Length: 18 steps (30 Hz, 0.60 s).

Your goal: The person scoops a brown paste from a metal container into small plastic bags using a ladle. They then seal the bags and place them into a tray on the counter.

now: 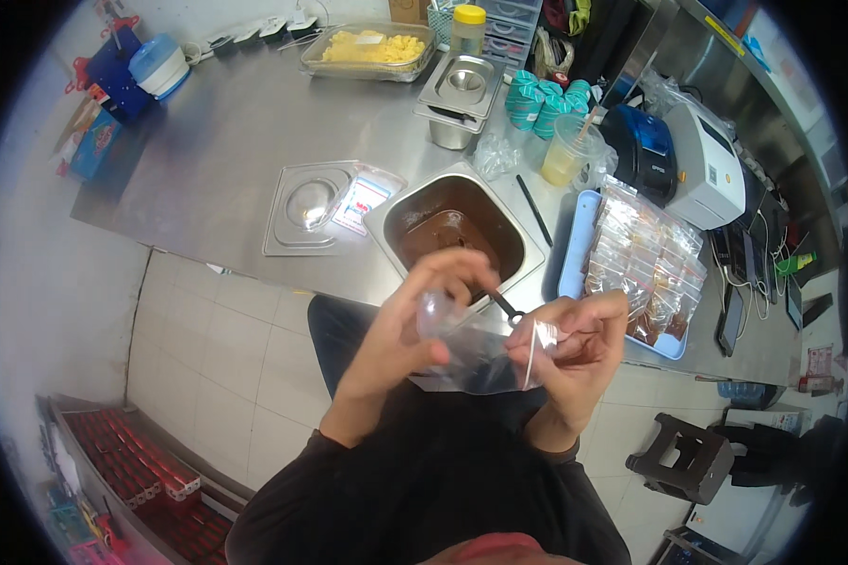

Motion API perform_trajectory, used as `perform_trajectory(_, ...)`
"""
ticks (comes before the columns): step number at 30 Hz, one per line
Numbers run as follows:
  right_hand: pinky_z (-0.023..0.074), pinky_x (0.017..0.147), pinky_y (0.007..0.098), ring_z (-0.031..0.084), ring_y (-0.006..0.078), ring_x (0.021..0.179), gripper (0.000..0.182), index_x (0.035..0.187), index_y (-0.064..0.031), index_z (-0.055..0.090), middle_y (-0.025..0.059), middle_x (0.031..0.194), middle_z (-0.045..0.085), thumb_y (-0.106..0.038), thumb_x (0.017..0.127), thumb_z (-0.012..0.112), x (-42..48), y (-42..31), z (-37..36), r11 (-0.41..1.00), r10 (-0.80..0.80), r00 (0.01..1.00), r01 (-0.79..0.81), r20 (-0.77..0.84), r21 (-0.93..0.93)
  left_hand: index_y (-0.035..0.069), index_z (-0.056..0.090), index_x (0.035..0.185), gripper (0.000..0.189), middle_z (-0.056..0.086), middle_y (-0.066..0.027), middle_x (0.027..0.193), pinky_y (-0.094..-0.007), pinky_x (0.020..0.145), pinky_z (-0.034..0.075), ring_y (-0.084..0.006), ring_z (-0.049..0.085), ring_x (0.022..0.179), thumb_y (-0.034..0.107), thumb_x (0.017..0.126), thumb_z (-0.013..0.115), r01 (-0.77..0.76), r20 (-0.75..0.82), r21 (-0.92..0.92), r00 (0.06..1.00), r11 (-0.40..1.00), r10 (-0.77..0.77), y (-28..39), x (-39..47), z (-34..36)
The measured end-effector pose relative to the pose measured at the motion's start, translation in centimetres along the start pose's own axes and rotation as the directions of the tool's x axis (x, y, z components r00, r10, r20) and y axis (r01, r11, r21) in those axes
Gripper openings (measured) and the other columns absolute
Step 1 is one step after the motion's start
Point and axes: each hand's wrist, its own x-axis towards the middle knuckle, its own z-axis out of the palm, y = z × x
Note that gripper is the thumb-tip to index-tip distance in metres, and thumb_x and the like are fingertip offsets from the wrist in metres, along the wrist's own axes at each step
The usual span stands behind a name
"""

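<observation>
Both hands are over the table's near edge, in front of a square steel pan (530, 270) of brown sauce or paste (424, 233). My right hand (579, 346) pinches a clear zip-lock plastic bag (484, 360) near its zip strip. On the bag's other side is my left hand (410, 318), thumb and fingers apart and slightly blurred; whether it touches the bag cannot be told. The black handle of a utensil (507, 306) slants over the pan's near rim between the hands; its other end is hidden. Left of the pan lies a steel lid (290, 240), partly under a printed plastic packet (360, 205).
At right, a blue tray (571, 247) holds several filled zip-lock bags (643, 254). A black stick (534, 210) lies beside the pan. Behind are a lidded steel container (452, 131), a plastic cup (565, 155), teal rolls (530, 102) and a tray of yellow food (374, 49).
</observation>
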Motion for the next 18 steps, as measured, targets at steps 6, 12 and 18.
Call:
perform_trajectory(6, 0.0445, 0.049, 0.0195, 0.055, 0.0073, 0.055, 0.029, 0.092, -0.0006, 0.073, 0.0084, 0.1, 0.057, 0.013, 0.067, 0.069, 1.1, -0.5, -0.1, 0.719, -0.108, 0.99, 0.138, 0.087, -0.681, 0.008, 0.06, 0.116, 0.047, 0.058, -0.0067, 0.116, -0.0312, 0.081, 0.041, -0.0162, 0.055, 0.089, 0.018, 0.073, 0.077, -0.133, -0.036, 0.828, 0.957, 0.544, 0.289, 0.2, -1.2, -3.1)
perform_trajectory(12, 0.0378, 0.05, 0.0229, 0.045, 0.0088, 0.058, 0.027, 0.089, -0.0035, 0.07, 0.0049, 0.092, 0.048, 0.003, 0.064, 0.077, 1.0, 1.4, -0.4, 0.547, -0.126, 0.962, 0.272, 0.244, -0.792, 0.019, 0.061, 0.121, 0.063, 0.058, 0.005, 0.123, -0.0324, 0.075, 0.035, -0.0177, 0.049, 0.097, 0.028, 0.062, 0.079, -0.359, 0.377, 0.926, 0.898, -0.116, 0.227, 1.9, -0.6, 0.2)
perform_trajectory(18, 0.0383, 0.054, 0.026, 0.044, 0.0135, 0.063, 0.036, 0.095, -0.003, 0.064, 0.005, 0.085, 0.049, -0.009, 0.064, 0.082, 0.6, 2.2, -1.4, 0.495, -0.274, 0.946, 0.292, 0.172, -0.818, 0.012, 0.059, 0.118, 0.058, 0.062, -0.0001, 0.119, -0.0338, 0.077, 0.04, -0.0201, 0.055, 0.095, 0.017, 0.064, 0.079, -0.317, 0.268, 0.94, 0.915, 0.126, 0.303, 2.5, -0.2, -2.8)
